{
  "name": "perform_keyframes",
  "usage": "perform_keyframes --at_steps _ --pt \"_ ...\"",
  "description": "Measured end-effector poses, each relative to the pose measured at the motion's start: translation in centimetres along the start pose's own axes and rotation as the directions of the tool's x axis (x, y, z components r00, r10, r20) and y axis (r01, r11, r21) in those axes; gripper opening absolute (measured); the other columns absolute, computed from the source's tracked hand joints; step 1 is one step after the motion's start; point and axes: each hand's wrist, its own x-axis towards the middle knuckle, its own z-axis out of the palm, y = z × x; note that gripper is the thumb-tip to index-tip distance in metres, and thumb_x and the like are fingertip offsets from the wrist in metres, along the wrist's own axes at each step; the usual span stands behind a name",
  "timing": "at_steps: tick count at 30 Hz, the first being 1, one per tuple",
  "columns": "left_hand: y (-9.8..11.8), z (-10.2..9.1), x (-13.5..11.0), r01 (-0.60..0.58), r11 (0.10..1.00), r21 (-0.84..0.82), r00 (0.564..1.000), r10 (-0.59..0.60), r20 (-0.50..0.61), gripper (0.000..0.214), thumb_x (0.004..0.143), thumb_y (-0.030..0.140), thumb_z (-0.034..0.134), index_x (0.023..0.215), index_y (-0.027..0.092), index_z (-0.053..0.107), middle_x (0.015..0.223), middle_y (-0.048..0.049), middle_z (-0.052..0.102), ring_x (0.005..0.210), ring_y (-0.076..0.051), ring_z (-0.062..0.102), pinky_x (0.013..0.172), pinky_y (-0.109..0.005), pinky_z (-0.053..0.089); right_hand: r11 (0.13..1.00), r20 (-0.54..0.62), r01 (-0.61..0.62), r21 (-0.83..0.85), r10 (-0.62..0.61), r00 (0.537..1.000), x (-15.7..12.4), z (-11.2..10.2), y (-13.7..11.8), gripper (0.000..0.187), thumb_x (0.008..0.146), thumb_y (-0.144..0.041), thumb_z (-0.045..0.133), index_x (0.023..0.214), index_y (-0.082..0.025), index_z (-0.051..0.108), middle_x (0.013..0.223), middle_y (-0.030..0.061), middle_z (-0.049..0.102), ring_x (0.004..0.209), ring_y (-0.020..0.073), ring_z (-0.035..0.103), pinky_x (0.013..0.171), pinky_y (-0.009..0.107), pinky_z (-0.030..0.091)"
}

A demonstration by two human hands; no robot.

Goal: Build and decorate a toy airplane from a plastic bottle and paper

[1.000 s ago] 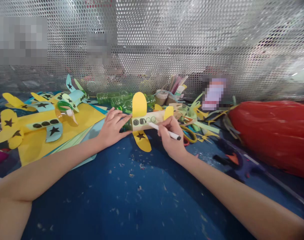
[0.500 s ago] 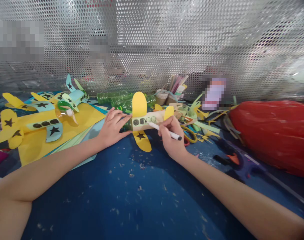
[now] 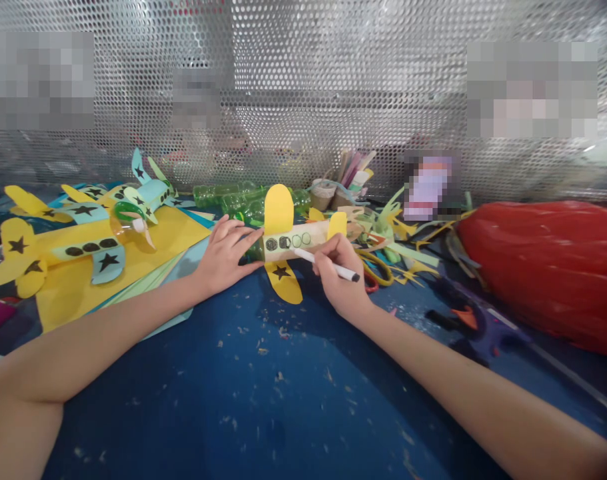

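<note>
Right hand [image 3: 340, 277]: fingers closed round a white marker [image 3: 346, 272], tip at the second circle.
Left hand [image 3: 226, 257]: fingers spread, thumb and forefinger at the model's left end; pinching or merely resting, cannot tell.
Model plane [image 3: 319, 235]: central, between the hands; pale body, yellow wings, star on the near wing.
Circles, four: leftmost dark, second partly filled, right two outlined.
Step in hand, as judged: inking the second circle. Next move calls for a steady body and small strokes within the outline.
Right, near the hand: scissors [image 3: 380, 272]. Far: green bottles [image 3: 238, 202].
Left: yellow plane [image 3: 53, 241] with three dark ovals.
Far right: red bundle [image 3: 543, 267].
Beneath: blue tabletop [image 3: 233, 400].
</note>
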Motion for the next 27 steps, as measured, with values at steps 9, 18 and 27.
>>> perform_keyframes --at_steps 9,18,27 --pt "-0.14 0.17 -0.13 -0.013 1.000 0.003 1.000 0.013 -0.024 0.058 0.086 0.055 0.060 0.130 0.018 0.054 0.115 -0.0095 0.064 0.117 -0.028 0.047 0.111 -0.054 0.028 0.999 -0.049 -0.027 -0.026 0.026 0.998 -0.05 -0.01 -0.26 0.018 0.078 -0.013 0.050 0.067 -0.023 0.039 0.057 -0.0064 0.041 0.049 0.0086 0.038 0.048 0.026 0.031" --pt "-0.05 0.04 -0.04 -0.004 1.000 -0.004 1.000 0.004 -0.003 0.059 0.086 0.055 0.060 0.132 0.018 0.053 0.115 -0.0094 0.064 0.118 -0.029 0.047 0.111 -0.055 0.028 1.000 0.003 0.004 -0.004 -0.004 1.000 -0.02 -0.06 -0.08 0.018 0.078 -0.014 0.050 0.068 -0.023 0.039 0.058 -0.0061 0.042 0.051 0.0093 0.039 0.050 0.026 0.033" --pt "-0.09 0.09 -0.13 0.009 1.000 -0.011 1.000 -0.009 0.011 0.059 0.086 0.055 0.059 0.132 0.019 0.053 0.117 -0.0096 0.063 0.120 -0.029 0.046 0.111 -0.055 0.028 1.000 -0.052 -0.026 -0.014 0.025 0.998 -0.08 -0.01 -0.28 0.019 0.078 -0.011 0.050 0.067 -0.023 0.040 0.057 -0.0059 0.042 0.050 0.0091 0.038 0.048 0.026 0.031"
